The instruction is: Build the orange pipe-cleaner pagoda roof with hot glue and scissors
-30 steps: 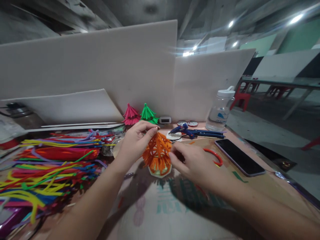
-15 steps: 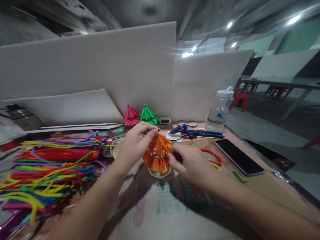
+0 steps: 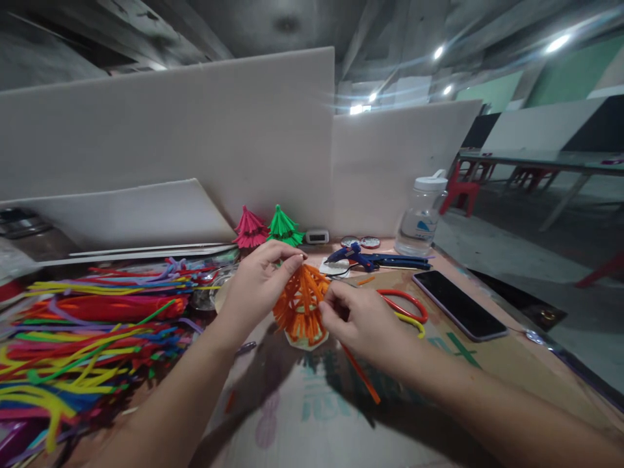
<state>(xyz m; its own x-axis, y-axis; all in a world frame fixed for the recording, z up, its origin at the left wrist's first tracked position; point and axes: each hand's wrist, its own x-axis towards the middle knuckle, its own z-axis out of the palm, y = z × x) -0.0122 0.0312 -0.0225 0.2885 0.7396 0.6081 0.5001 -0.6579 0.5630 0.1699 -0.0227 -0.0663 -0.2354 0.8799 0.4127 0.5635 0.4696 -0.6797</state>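
An orange pipe-cleaner tree (image 3: 301, 312), cone-shaped with a fringed lower tier, stands on a pale flat base (image 3: 306, 340) in front of me. My left hand (image 3: 266, 276) is closed on the tree's tip, thumb and fingers pinched together. At the tree's right side my right hand (image 3: 353, 312) is closed in a pinch on an orange pipe cleaner (image 3: 361, 377), whose loose end sticks out below the hand toward me. The fingertips of the right hand partly hide where this strand meets the tree.
Bundles of coloured pipe cleaners (image 3: 97, 338) lie at left. Pink (image 3: 251, 227) and green (image 3: 284, 226) trees stand behind. A blue glue gun (image 3: 355, 256), red-handled scissors (image 3: 404, 304), a phone (image 3: 458, 304) and a water bottle (image 3: 420, 218) are to the right.
The loose orange pipe-cleaner end below my right hand shows longer now. Both hands stay at the tree; the whole view has shifted slightly.
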